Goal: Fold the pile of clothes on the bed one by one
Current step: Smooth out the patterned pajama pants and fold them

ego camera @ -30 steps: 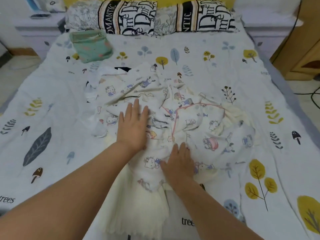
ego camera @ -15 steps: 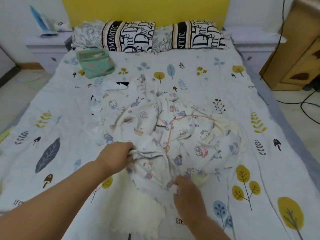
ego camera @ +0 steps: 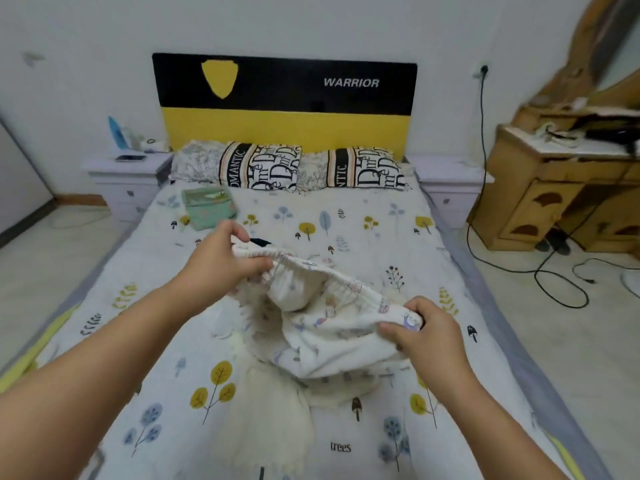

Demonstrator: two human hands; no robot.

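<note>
Stretching between two hands, a white cartoon-print garment is held up by its gathered elastic waistband just above the middle of the bed; the left hand pinches one end of the band between thumb and curled fingers, and the right hand pinches the other end; the band is probably being pulled straight so the piece can be laid flat for folding; the rest of the fabric sags onto the pile of pale clothes beneath; a folded green item lies near the pillows, perhaps already finished; "trees" is printed on the bedsheet; "ROMANTIC" is partly readable on the pillows; "WARRIOR" is written in white on the black and yellow headboard.
</note>
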